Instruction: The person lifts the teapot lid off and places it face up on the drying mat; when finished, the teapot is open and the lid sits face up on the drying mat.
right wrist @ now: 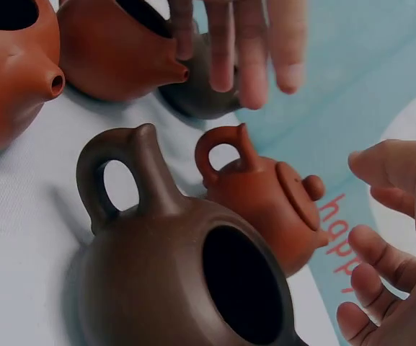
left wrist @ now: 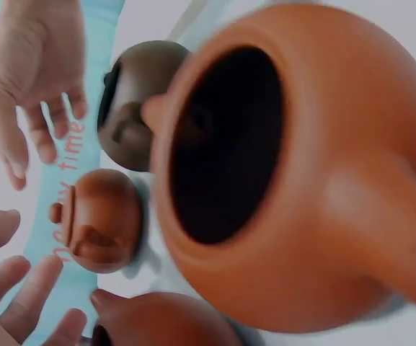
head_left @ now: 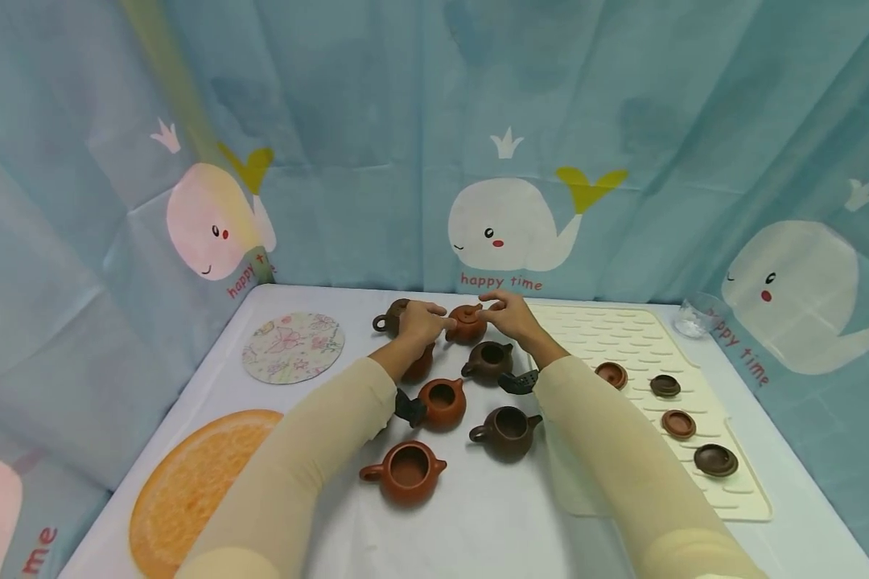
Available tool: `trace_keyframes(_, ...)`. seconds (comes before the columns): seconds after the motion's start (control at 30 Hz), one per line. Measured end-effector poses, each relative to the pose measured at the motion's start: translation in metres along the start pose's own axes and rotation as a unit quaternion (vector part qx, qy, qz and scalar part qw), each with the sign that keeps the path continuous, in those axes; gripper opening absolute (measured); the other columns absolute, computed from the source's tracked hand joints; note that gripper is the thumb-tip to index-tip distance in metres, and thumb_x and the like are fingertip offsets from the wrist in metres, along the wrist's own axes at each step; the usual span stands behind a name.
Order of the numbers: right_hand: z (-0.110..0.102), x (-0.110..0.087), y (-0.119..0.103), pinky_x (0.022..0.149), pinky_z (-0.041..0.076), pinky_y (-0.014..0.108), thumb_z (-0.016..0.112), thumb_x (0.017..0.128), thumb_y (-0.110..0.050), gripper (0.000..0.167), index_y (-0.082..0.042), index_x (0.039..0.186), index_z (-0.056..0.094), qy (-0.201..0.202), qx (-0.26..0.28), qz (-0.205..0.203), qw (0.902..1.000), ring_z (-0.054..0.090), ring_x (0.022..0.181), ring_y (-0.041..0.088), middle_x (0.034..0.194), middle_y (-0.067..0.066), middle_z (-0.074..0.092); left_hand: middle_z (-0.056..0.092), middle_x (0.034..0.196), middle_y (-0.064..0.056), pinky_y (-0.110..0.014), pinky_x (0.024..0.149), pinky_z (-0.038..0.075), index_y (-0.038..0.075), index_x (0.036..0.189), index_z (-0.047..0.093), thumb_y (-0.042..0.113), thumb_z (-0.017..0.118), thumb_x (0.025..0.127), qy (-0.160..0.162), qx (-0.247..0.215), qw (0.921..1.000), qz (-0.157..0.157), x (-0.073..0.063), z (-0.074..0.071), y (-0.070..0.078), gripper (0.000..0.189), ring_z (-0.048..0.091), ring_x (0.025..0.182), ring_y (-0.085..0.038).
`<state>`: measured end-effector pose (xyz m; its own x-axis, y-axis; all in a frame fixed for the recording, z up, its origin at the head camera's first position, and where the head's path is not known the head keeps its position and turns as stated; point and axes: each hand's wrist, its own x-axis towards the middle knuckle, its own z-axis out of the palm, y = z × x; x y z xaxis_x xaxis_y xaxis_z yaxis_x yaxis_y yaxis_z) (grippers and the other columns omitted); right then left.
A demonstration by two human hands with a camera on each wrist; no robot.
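Observation:
A small reddish clay teapot (head_left: pixel 467 324) with its lid on stands at the back of the table, between the two hands. On its left, my left hand (head_left: pixel 422 324) reaches over with relaxed, spread fingers and grips nothing. My right hand (head_left: pixel 510 315) hovers on the other side, fingers loosely bent and apart from the pot in the right wrist view. Below the right hand sits a lidless dark brown teapot (right wrist: pixel 150 267). A lidless orange-red teapot (left wrist: pixel 337 166) fills much of the left wrist view. Another dark teapot (head_left: pixel 397 314) is partly hidden behind my left hand.
More lidless teapots stand nearer, including a red one (head_left: pixel 409 474) and a dark one (head_left: pixel 508 434). Several loose lids (head_left: pixel 678 424) lie on the cream ribbed mat (head_left: pixel 623 330) at right. A clear cup (head_left: pixel 695 315), a floral round mat (head_left: pixel 294 348) and an orange-slice mat (head_left: pixel 195 482) flank them.

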<state>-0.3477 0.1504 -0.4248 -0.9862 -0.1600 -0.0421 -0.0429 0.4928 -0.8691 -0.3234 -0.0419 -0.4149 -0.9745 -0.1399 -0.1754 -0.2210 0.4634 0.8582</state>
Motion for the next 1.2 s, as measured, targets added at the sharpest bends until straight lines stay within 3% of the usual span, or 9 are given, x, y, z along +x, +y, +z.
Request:
trace_keyframes(0.07, 0.003, 0.003, -0.001, 0.090, 0.042, 0.049, 0.067, 0.092, -0.021, 0.036, -0.015, 0.126, 0.061, 0.000, -0.003, 0.003, 1.0000, 0.055, 0.101, 0.032, 0.107, 0.015, 0.060, 0.064, 0.106, -0.007, -0.038, 0.078, 0.050, 0.012, 0.106, 0.074, 0.022, 0.080, 0.080, -0.003, -0.022, 0.9995, -0.023, 0.000, -0.001, 0.005, 0.029, 0.059, 0.095, -0.024)
trace_keyframes(0.2, 0.007, 0.006, 0.000, 0.089, 0.043, 0.047, 0.067, 0.092, -0.022, 0.037, -0.013, 0.127, 0.060, 0.002, -0.011, 0.009, 0.9999, 0.055, 0.099, 0.031, 0.104, 0.014, 0.060, 0.064, 0.106, -0.007, -0.039, 0.081, 0.049, 0.012, 0.099, 0.075, 0.019, 0.080, 0.079, 0.003, -0.029, 0.9989, -0.038, 0.000, 0.001, 0.009, 0.022, 0.058, 0.099, -0.025)
trace_keyframes(0.37, 0.009, 0.008, 0.002, 0.086, 0.044, 0.045, 0.068, 0.092, -0.022, 0.038, -0.012, 0.127, 0.060, 0.008, -0.016, 0.013, 0.9998, 0.054, 0.095, 0.029, 0.103, 0.014, 0.058, 0.067, 0.096, -0.002, -0.041, 0.084, 0.047, 0.015, 0.098, 0.076, 0.024, 0.081, 0.079, 0.014, 0.047, 0.9988, -0.008, 0.000, 0.009, 0.005, 0.021, 0.059, 0.099, -0.025)
trace_keyframes(0.57, 0.013, 0.011, 0.000, 0.089, 0.044, 0.047, 0.069, 0.091, -0.023, 0.039, -0.011, 0.127, 0.061, 0.013, -0.025, 0.016, 0.9995, 0.054, 0.101, 0.030, 0.112, 0.015, 0.057, 0.067, 0.087, 0.003, -0.046, 0.087, 0.043, 0.019, 0.093, 0.077, 0.029, 0.081, 0.079, 0.028, 0.132, 0.9908, 0.013, 0.002, 0.016, 0.000, 0.018, 0.060, 0.095, -0.022)
trace_keyframes(0.73, 0.018, 0.014, -0.001, 0.090, 0.045, 0.046, 0.068, 0.091, -0.022, 0.043, -0.007, 0.130, 0.059, 0.007, -0.036, 0.013, 0.9992, 0.056, 0.104, 0.032, 0.114, 0.018, 0.059, 0.067, 0.087, 0.003, -0.045, 0.084, 0.043, 0.019, 0.084, 0.076, 0.030, 0.081, 0.079, 0.036, 0.158, 0.9868, 0.009, 0.004, 0.017, -0.001, 0.012, 0.060, 0.091, -0.022)
trace_keyframes(0.93, 0.022, 0.015, -0.001, 0.089, 0.046, 0.046, 0.070, 0.089, -0.023, 0.038, -0.010, 0.124, 0.063, 0.022, -0.064, 0.008, 0.9977, 0.056, 0.107, 0.033, 0.119, 0.019, 0.060, 0.065, 0.082, 0.005, -0.043, 0.081, 0.044, 0.021, 0.077, 0.072, 0.031, 0.078, 0.082, 0.037, 0.192, 0.9806, 0.000, 0.007, 0.019, -0.002, 0.013, 0.059, 0.087, -0.020)
trace_keyframes(1.2, 0.027, 0.018, -0.002, 0.089, 0.047, 0.043, 0.070, 0.090, -0.021, 0.031, -0.008, 0.118, 0.067, 0.024, -0.095, 0.004, 0.9952, 0.056, 0.111, 0.033, 0.120, 0.017, 0.062, 0.066, 0.081, 0.005, -0.043, 0.083, 0.043, 0.020, 0.074, 0.072, 0.027, 0.077, 0.082, 0.043, 0.195, 0.9798, -0.007, 0.008, 0.019, -0.002, 0.011, 0.059, 0.090, -0.021)
